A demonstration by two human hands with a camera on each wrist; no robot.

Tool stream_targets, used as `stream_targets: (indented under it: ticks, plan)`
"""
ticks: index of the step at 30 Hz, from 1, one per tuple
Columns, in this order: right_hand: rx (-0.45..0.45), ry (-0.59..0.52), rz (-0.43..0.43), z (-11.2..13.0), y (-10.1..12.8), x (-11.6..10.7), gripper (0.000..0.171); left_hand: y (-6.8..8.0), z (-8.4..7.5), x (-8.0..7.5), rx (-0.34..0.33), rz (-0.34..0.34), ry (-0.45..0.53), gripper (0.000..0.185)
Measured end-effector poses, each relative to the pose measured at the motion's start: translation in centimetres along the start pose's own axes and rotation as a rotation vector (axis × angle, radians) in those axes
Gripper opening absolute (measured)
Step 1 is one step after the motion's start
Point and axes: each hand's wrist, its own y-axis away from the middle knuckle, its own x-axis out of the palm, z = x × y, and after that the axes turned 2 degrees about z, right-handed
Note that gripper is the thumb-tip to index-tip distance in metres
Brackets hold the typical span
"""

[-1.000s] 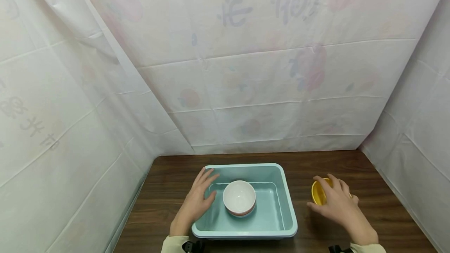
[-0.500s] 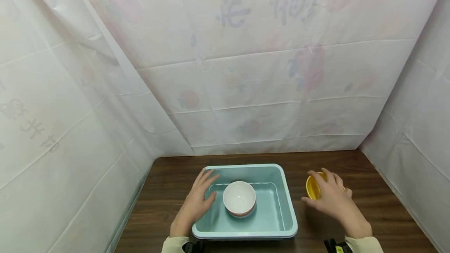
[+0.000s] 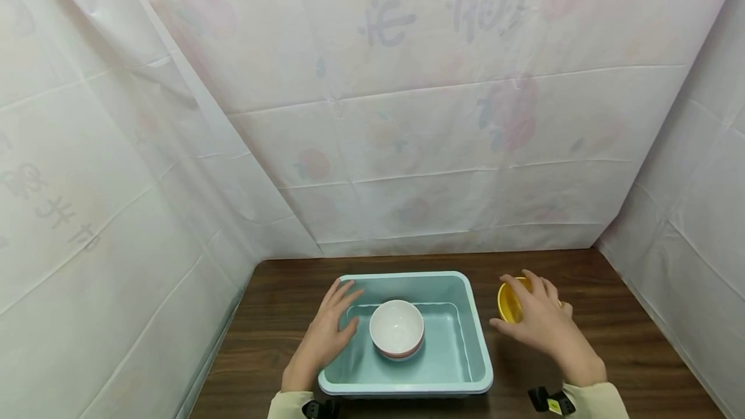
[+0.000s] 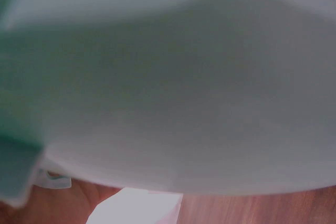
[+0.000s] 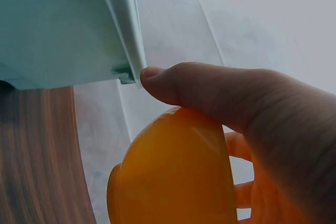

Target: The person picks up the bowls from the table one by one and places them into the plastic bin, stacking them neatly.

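Left hand on the tub, right hand holding a yellow bowl.
The left hand [image 3: 323, 339] lies flat, fingers released, on the tub [image 3: 474, 335] rim; its wrist view is only blur. Stacked bowls [image 3: 396, 328] sit inside. The right hand [image 3: 538, 324] grasps the yellow bowl [image 3: 508, 302] above the bench [image 3: 628, 354], right of the tub; white sheets [image 3: 407, 115] surround.

The only writing stands on the white sheeting [image 3: 407, 115] hung round the table: large, faded grey characters, seen mirrored through the cloth. Two show high on the back panel, far beyond the fingertips of both hands; several more run down the left panel, beyond the left hand's fingers [image 3: 343, 293]. None can be read.
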Motion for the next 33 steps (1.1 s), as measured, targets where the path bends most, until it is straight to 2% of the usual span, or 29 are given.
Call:
stream_targets:
  ticks: [22,33]
  plan:
    - [-0.089,0.005,-0.031,3.1,-1.5,-0.2,0.083,0.0,0.0,0.0,0.003,0.001,0.000,0.054]
    - [-0.132,0.012,-0.020,4.4,-2.1,-0.3,0.082,-0.1,0.1,0.1,0.000,0.006,0.007,0.054]
